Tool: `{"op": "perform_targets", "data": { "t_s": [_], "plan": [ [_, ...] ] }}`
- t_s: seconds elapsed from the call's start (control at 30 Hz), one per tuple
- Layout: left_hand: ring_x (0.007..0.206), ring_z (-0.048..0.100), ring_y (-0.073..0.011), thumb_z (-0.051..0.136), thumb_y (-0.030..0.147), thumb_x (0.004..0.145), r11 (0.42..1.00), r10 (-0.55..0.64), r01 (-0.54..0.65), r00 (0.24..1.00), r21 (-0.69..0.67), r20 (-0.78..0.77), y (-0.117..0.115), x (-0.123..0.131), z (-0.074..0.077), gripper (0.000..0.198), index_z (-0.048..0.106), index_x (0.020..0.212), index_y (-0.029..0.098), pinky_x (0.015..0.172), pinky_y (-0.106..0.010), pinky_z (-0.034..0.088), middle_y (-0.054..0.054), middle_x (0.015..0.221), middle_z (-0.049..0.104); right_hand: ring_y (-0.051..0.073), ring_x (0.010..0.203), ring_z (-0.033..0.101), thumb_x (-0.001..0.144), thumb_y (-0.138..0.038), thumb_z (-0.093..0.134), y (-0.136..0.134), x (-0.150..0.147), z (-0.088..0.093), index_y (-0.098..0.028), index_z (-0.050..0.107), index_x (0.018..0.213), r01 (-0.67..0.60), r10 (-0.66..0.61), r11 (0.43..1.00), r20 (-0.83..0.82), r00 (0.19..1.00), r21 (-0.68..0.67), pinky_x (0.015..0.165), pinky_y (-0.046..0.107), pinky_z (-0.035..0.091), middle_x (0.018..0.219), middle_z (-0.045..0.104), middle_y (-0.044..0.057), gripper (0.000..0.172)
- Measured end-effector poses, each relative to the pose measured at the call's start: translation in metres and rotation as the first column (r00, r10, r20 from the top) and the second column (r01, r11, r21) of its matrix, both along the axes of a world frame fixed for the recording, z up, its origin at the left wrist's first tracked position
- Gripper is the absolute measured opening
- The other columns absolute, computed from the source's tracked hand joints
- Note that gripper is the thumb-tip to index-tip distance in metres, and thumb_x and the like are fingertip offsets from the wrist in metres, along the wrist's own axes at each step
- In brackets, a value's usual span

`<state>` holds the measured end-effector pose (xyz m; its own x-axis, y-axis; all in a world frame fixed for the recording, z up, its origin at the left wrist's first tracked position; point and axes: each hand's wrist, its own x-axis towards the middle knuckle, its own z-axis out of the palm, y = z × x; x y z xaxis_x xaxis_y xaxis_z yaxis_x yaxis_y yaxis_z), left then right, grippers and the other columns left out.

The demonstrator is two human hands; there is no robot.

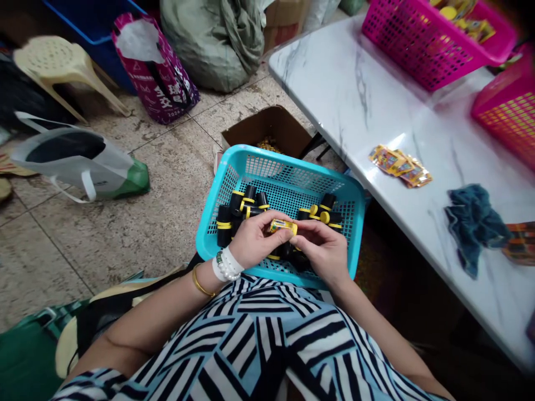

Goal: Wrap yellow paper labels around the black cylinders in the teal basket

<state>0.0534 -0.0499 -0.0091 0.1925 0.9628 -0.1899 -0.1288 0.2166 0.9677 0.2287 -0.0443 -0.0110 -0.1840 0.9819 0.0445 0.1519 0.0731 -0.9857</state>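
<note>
1. Left hand (251, 239) and right hand (321, 245) both pinch a small yellow labelled tube (283, 226) between fingertips.
2. The tube sits above the turquoise basket (234, 172) of black-and-yellow tubes (242, 209).

Left hand (251, 240) and right hand (324, 250) meet, fingertips pinched together

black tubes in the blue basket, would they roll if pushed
Probably roll: the black tubes look round and smooth. Likely light and stiff, like small plastic; they lie loosely heaped. The basket walls should keep them in.
</note>
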Motion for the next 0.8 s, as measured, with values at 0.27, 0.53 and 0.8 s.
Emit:
{"op": "perform_targets", "data": {
  "t_s": [0.27,0.53,0.8],
  "plan": [
    [0.048,0.050,-0.0064,0.070,0.056,0.078,0.940,-0.016,0.092,0.974,-0.329,0.227,0.002,-0.010,-0.005,0.046,0.061,0.091,0.014,0.044,-0.018,0.037,0.001,0.064,0.060,0.016,0.084,0.066,0.080,-0.026,0.077,0.003,0.010,-0.001,-0.033,0.066,0.125,-0.159,0.158,0.987,-0.018,0.987,-0.019,0.080,0.034,0.059,0.105,0.066,0.003,0.047],
    [0.034,0.036,-0.0009,0.083,0.048,0.067,0.866,0.070,0.183,0.878,-0.466,0.474,-0.004,-0.001,0.004,0.044,0.057,0.083,0.016,0.033,-0.013,0.024,0.007,0.053,0.052,0.016,0.076,0.064,0.076,-0.031,0.080,0.004,0.009,0.001,-0.027,0.075,0.092,-0.127,0.123,0.992,-0.135,0.983,-0.021,0.061,0.033,0.060,0.097,0.062,0.004,0.017],
    [0.030,0.029,0.0001,0.083,0.052,0.066,0.826,0.149,0.178,0.846,-0.534,0.512,-0.007,0.009,0.002,0.046,0.058,0.079,0.015,0.027,-0.012,0.020,0.008,0.047,0.051,0.014,0.070,0.063,0.079,-0.015,0.076,0.003,0.006,0.003,-0.025,0.076,0.088,-0.091,0.071,0.965,0.090,0.993,0.247,0.059,0.028,0.054,0.081,0.064,0.001,0.013]
  ]
}}
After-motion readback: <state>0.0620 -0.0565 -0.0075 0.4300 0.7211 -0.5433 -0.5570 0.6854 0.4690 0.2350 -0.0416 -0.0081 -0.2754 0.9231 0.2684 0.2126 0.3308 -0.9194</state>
